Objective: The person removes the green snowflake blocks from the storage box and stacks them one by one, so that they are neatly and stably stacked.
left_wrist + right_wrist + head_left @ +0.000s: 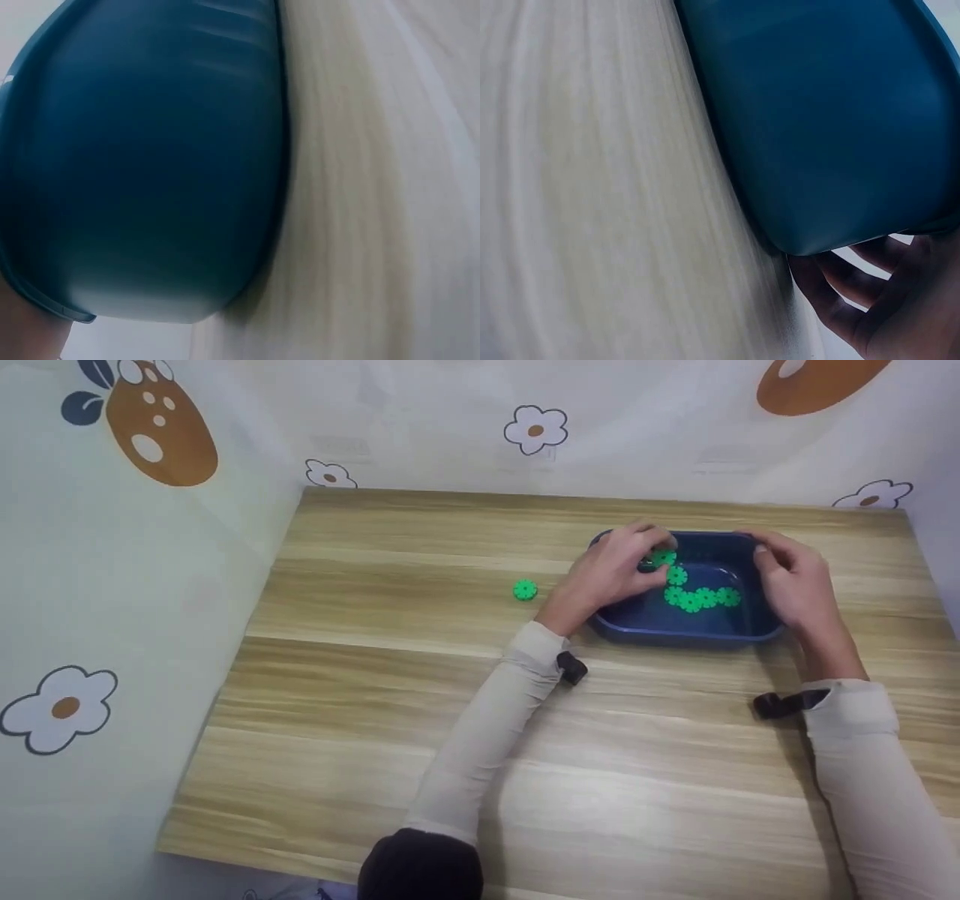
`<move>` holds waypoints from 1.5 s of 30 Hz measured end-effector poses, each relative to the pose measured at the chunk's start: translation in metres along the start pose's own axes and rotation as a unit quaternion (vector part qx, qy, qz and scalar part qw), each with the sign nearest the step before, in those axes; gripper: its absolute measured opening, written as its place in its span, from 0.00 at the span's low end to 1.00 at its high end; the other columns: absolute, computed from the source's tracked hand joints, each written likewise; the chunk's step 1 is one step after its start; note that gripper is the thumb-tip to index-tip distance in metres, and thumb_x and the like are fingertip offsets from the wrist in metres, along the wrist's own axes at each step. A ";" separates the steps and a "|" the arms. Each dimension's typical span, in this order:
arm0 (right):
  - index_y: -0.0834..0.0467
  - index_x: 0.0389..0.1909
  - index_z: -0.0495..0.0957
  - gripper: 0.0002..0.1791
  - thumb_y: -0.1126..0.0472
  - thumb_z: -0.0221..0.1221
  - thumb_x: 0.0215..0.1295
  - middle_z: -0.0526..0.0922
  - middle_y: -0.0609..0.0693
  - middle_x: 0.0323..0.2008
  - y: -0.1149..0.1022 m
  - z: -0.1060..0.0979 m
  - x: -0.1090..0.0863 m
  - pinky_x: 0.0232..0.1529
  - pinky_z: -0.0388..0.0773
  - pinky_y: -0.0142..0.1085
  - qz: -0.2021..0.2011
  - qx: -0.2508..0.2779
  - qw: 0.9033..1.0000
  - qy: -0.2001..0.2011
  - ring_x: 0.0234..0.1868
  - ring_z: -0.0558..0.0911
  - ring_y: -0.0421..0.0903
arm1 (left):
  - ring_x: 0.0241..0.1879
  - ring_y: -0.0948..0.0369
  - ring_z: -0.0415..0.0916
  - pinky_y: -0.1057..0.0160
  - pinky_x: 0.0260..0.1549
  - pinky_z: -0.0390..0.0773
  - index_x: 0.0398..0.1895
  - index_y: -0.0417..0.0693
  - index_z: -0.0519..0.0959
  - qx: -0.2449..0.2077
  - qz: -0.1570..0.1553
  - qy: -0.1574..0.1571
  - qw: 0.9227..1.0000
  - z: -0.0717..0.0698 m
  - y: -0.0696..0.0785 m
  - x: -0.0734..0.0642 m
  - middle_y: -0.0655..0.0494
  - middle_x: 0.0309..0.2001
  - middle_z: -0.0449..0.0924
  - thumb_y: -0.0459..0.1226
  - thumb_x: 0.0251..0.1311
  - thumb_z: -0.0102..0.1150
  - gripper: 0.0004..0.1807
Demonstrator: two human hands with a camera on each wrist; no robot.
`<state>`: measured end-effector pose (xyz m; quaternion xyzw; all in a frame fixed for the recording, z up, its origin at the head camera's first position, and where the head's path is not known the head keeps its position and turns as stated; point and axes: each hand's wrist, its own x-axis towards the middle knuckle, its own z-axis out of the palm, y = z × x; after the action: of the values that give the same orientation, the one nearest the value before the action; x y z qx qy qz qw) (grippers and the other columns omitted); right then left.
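In the head view, a dark blue rectangular basin stands on the table, with a string of several green notched plastic discs inside it. My left hand reaches over the basin's left side, its thumb and fingers pinching the disc at the upper end of the string. My right hand holds the basin by its right end, thumb at the rim. In the right wrist view, the fingers lie along the outside of the basin. The left wrist view shows mostly the basin's outer wall.
One loose green disc lies on the wooden table, left of the basin. Walls with flower prints border the table at the back and left. Dark wrist cameras sit at both cuffs.
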<state>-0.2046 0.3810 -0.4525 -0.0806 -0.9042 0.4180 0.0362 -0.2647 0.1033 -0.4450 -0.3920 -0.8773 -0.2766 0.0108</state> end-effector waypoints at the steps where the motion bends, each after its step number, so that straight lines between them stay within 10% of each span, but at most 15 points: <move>1: 0.39 0.74 0.79 0.25 0.45 0.44 0.86 0.78 0.53 0.75 0.000 0.000 0.000 0.80 0.65 0.43 0.002 0.001 1.000 -0.002 0.73 0.75 0.44 | 0.55 0.63 0.82 0.75 0.57 0.77 0.63 0.51 0.84 -0.011 0.001 0.010 1.000 0.000 0.000 0.000 0.55 0.59 0.84 0.44 0.74 0.62 0.19; 7: 0.38 0.73 0.79 0.24 0.45 0.45 0.86 0.79 0.52 0.74 0.000 -0.001 0.000 0.76 0.66 0.38 0.006 0.001 1.000 -0.001 0.71 0.76 0.41 | 0.52 0.62 0.83 0.79 0.55 0.75 0.63 0.47 0.84 -0.063 0.026 0.068 0.995 -0.001 -0.002 -0.003 0.53 0.54 0.83 0.42 0.73 0.63 0.19; 24: 0.42 0.72 0.81 0.24 0.46 0.46 0.85 0.82 0.53 0.71 0.000 -0.001 0.002 0.69 0.68 0.31 -0.009 -0.002 1.000 0.009 0.64 0.78 0.34 | 0.57 0.55 0.80 0.79 0.62 0.72 0.63 0.46 0.85 -0.091 0.045 0.087 0.991 -0.030 -0.025 -0.032 0.50 0.61 0.80 0.41 0.75 0.61 0.19; 45: 0.43 0.74 0.79 0.26 0.45 0.45 0.86 0.81 0.56 0.72 0.001 -0.001 -0.001 0.75 0.68 0.37 -0.004 -0.003 1.000 0.007 0.66 0.77 0.39 | 0.64 0.61 0.80 0.74 0.68 0.73 0.65 0.47 0.84 -0.033 0.077 0.111 0.990 -0.058 -0.031 -0.070 0.55 0.64 0.87 0.38 0.74 0.62 0.19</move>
<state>-0.2033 0.3823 -0.4530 -0.0803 -0.9056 0.4142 0.0438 -0.2492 0.0106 -0.4272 -0.4253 -0.8283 -0.3455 0.1167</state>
